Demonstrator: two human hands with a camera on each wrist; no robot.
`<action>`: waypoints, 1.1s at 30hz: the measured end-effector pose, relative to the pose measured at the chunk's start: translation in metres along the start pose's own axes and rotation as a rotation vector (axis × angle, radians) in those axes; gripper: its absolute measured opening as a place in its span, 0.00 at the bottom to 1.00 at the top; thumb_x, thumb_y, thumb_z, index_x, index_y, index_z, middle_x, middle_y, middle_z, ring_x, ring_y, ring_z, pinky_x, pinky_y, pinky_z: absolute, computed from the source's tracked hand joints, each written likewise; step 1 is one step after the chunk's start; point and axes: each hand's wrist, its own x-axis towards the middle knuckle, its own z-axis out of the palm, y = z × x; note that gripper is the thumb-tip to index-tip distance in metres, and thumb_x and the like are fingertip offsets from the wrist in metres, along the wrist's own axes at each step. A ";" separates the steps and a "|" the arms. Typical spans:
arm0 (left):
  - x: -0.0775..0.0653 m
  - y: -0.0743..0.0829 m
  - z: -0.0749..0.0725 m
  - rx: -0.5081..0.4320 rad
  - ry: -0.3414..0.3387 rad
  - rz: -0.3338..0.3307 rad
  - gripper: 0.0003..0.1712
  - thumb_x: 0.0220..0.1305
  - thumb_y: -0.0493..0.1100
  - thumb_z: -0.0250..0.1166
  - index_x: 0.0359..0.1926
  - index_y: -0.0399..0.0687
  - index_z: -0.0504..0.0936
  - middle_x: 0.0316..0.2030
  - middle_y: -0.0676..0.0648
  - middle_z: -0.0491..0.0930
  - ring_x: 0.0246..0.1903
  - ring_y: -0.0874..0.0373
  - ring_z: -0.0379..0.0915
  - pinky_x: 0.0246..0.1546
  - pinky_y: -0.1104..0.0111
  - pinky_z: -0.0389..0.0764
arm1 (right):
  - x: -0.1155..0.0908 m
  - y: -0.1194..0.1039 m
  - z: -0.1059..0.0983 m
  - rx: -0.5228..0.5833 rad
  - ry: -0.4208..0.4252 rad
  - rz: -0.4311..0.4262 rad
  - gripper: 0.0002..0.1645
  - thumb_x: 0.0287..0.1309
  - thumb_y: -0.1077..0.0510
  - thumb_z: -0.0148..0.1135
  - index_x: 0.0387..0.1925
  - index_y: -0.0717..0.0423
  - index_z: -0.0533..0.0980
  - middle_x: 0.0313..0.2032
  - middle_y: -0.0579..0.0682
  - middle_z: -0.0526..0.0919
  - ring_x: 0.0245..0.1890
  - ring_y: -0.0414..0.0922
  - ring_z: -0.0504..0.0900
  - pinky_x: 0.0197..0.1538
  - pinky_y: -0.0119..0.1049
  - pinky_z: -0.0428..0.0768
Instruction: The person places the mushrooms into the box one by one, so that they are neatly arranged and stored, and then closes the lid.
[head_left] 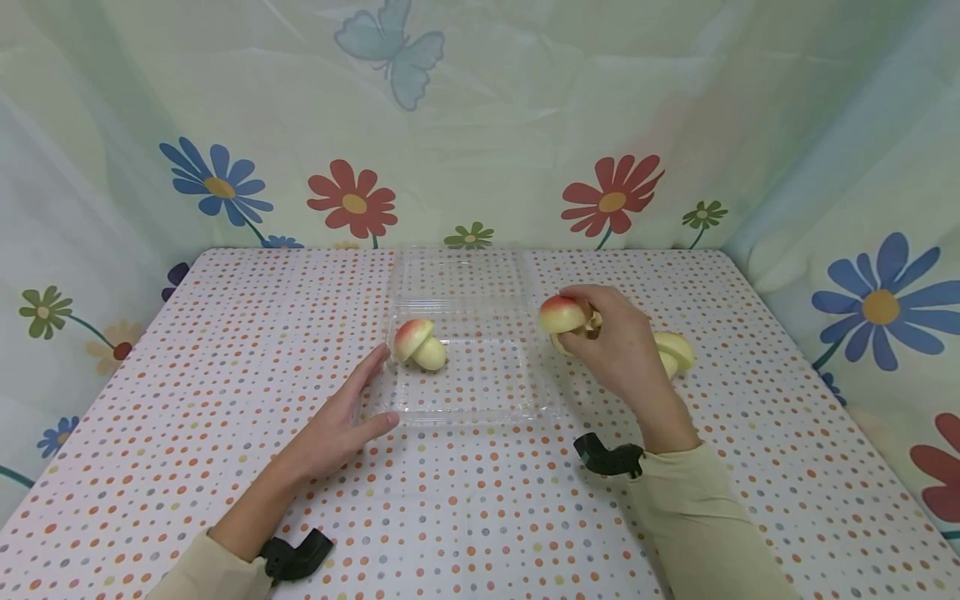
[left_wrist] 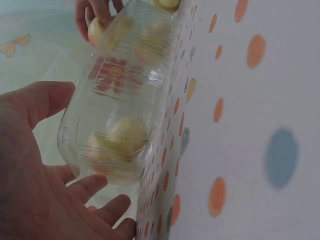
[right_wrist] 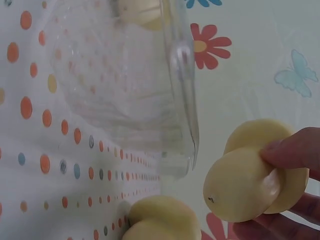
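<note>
A clear plastic clamshell box (head_left: 465, 414) lies with its lid folded back. One cream mushroom-shaped piece (head_left: 430, 354) with a red-blushed cap lies inside, at the left. My left hand (head_left: 341, 429) rests at the box's left end, thumb and fingers spread and fairly straight. In the left wrist view, its thumb tip meets the rim. Beyond the right side of the box, my right hand (head_left: 617, 342) pinches another mushroom-shaped piece (right_wrist: 237, 185) between thumb and fingers, raised above the table. A further mushroom-shaped piece (head_left: 675, 350) lies beside the right wrist, partly hidden by it.
The box's lid (head_left: 459, 275) spreads toward the back edge of the table. A dotted cloth (head_left: 480, 517) covers the table. A flowered curtain (head_left: 480, 125) hangs behind and at both sides. A black wrist camera (head_left: 296, 557) sits on the left sleeve.
</note>
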 end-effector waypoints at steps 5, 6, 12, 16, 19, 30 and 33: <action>0.000 0.001 0.000 -0.001 0.001 -0.002 0.51 0.73 0.47 0.62 0.84 0.56 0.40 0.84 0.47 0.43 0.83 0.42 0.37 0.78 0.38 0.43 | 0.004 -0.004 0.005 0.027 -0.018 -0.013 0.29 0.59 0.68 0.68 0.63 0.63 0.77 0.60 0.64 0.79 0.56 0.58 0.78 0.53 0.56 0.85; 0.000 0.001 0.000 -0.002 0.001 -0.002 0.51 0.73 0.47 0.62 0.84 0.56 0.40 0.84 0.47 0.43 0.83 0.43 0.37 0.78 0.38 0.43 | 0.004 -0.005 0.006 0.030 -0.022 -0.013 0.29 0.59 0.68 0.68 0.63 0.63 0.77 0.60 0.64 0.79 0.57 0.59 0.78 0.53 0.57 0.85; 0.000 0.001 0.000 0.007 0.002 0.000 0.51 0.73 0.47 0.62 0.84 0.57 0.40 0.84 0.47 0.44 0.82 0.42 0.38 0.78 0.38 0.43 | 0.007 -0.010 0.011 0.034 -0.047 -0.005 0.30 0.59 0.68 0.68 0.64 0.62 0.77 0.62 0.63 0.78 0.61 0.59 0.78 0.56 0.56 0.85; 0.000 0.000 0.000 0.005 0.001 0.000 0.50 0.73 0.48 0.62 0.84 0.58 0.40 0.84 0.47 0.44 0.83 0.43 0.38 0.78 0.38 0.43 | 0.009 -0.013 0.015 0.044 -0.056 -0.015 0.30 0.59 0.68 0.69 0.64 0.63 0.76 0.62 0.63 0.78 0.62 0.59 0.77 0.57 0.56 0.84; 0.000 0.000 -0.001 0.001 0.000 0.001 0.50 0.74 0.47 0.62 0.84 0.58 0.40 0.84 0.48 0.43 0.83 0.43 0.37 0.79 0.38 0.43 | 0.010 -0.016 0.019 0.058 -0.072 -0.024 0.30 0.60 0.68 0.68 0.65 0.63 0.76 0.63 0.63 0.77 0.62 0.58 0.77 0.58 0.55 0.84; 0.000 0.001 -0.001 -0.003 -0.003 -0.007 0.51 0.73 0.47 0.62 0.84 0.58 0.40 0.84 0.48 0.44 0.83 0.43 0.37 0.78 0.38 0.43 | 0.016 -0.026 0.031 0.051 -0.094 -0.084 0.31 0.57 0.69 0.67 0.64 0.61 0.77 0.62 0.60 0.79 0.59 0.55 0.79 0.56 0.52 0.85; 0.000 0.002 -0.001 0.009 -0.001 -0.010 0.51 0.73 0.48 0.62 0.84 0.58 0.40 0.84 0.48 0.44 0.83 0.43 0.38 0.78 0.38 0.43 | 0.018 -0.028 0.034 0.046 -0.103 -0.088 0.31 0.57 0.69 0.66 0.64 0.61 0.76 0.64 0.59 0.78 0.60 0.55 0.79 0.56 0.51 0.85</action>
